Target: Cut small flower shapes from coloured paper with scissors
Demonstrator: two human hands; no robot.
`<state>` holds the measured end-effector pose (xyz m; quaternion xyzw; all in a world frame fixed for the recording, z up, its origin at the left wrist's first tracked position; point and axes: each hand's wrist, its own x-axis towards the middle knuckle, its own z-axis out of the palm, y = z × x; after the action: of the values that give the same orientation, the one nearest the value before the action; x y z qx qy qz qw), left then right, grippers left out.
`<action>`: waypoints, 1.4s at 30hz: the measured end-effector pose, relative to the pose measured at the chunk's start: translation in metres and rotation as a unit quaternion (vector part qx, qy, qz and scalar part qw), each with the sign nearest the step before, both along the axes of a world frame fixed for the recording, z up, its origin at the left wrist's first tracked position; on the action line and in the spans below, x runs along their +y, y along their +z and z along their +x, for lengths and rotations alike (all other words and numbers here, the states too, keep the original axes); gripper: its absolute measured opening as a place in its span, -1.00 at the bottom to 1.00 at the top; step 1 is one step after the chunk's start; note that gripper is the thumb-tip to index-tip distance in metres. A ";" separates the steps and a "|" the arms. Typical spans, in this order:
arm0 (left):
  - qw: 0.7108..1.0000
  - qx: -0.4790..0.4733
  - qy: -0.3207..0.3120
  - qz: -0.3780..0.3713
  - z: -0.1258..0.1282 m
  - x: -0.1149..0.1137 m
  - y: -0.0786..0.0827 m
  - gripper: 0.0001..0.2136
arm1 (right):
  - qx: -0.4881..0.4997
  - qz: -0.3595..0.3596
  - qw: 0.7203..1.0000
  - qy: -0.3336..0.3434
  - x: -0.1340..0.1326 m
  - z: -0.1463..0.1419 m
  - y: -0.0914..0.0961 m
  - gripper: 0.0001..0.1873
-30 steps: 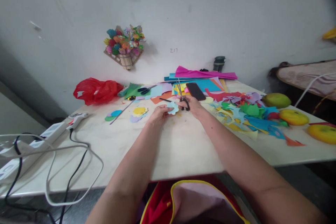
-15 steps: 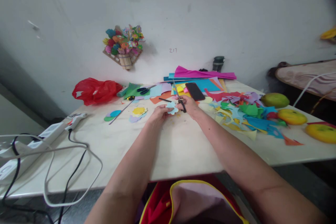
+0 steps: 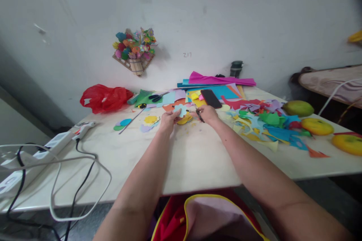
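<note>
Pinched in my left hand (image 3: 169, 119) is a light blue paper flower (image 3: 180, 110) with a scalloped edge, held above the table. My right hand (image 3: 207, 115) is closed round a pair of scissors (image 3: 200, 116) with dark handles, just right of the flower. The scissor blades are mostly hard to make out. Beneath the flower lies a yellow paper cutout (image 3: 185, 119). A thin dark stick, partly hidden behind the flower, shows at both its sides. Farther left rest a yellow paper flower (image 3: 151, 119) and blue and green paper circles (image 3: 126, 122).
Paper scraps (image 3: 271, 118) and mangoes (image 3: 317, 125) lie on the right. A phone (image 3: 211, 98) rests on coloured sheets at the back. Second scissors (image 3: 155, 98) and a red plastic bag (image 3: 104, 98) are back left. A power strip (image 3: 53, 141) with looping cables occupies the left edge.
My left hand has raised and turned the blue flower slightly up and left, uncovering the yellow cutout. My right hand has drawn the scissors a little right, and their blades no longer point upward.
</note>
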<state>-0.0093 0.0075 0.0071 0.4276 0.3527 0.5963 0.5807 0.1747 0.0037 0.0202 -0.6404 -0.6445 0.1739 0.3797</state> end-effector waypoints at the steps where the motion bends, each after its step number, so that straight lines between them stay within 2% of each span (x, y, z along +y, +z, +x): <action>1: 1.000 -0.002 0.006 -0.001 -0.001 0.000 0.001 -0.64 | -0.060 -0.010 0.998 -0.009 -0.002 0.000 0.000 -0.73; 4: 1.000 -0.005 0.014 -0.009 -0.001 0.000 0.003 -0.61 | -0.175 -0.029 0.984 0.000 -0.009 -0.002 0.002 -0.65; 7: 1.000 0.008 0.014 -0.027 0.000 -0.003 0.006 -0.61 | -0.221 -0.027 0.975 0.013 -0.014 -0.006 0.003 -0.55; 13: 0.998 0.057 0.012 -0.030 0.002 -0.003 0.003 -0.64 | -0.245 -0.023 0.968 0.049 -0.016 -0.009 0.003 -0.70; 18: 0.992 0.124 0.022 -0.026 0.002 0.000 -0.004 -0.58 | -0.242 -0.025 0.966 0.084 -0.017 -0.008 0.002 -0.83; 22: 0.989 0.148 0.013 -0.019 0.002 -0.001 -0.005 -0.55 | -0.154 -0.014 0.984 0.085 -0.011 -0.003 0.002 -0.83; 25: 0.987 0.158 0.005 -0.015 0.003 -0.001 -0.005 -0.53 | 0.038 -0.033 0.996 0.076 -0.006 0.000 0.001 -0.73; 28: 0.985 0.172 -0.010 -0.014 0.004 -0.002 -0.006 -0.55 | 0.236 -0.043 0.961 0.136 -0.004 0.000 -0.002 -0.71; 30: 0.984 0.176 -0.024 -0.013 0.005 -0.002 -0.006 -0.57 | 0.303 -0.039 0.937 0.171 -0.004 -0.002 -0.003 -0.71; 34: 0.983 0.178 -0.041 -0.015 0.006 -0.004 -0.006 -0.58 | 0.337 -0.042 0.925 0.173 -0.007 -0.008 -0.003 -0.70; 38: 0.984 0.168 -0.057 -0.021 0.005 -0.003 -0.007 -0.60 | 0.324 -0.030 0.937 0.128 -0.007 -0.012 -0.003 -0.71; 42: 0.983 0.163 -0.088 -0.019 0.004 -0.005 -0.007 -0.64 | 0.290 -0.020 0.950 0.115 -0.006 -0.012 -0.005 -0.71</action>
<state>-0.0049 0.0030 -0.0001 0.5375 0.4144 0.4585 0.5737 0.1626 -0.0018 0.0149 -0.4913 -0.5720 0.4077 0.5149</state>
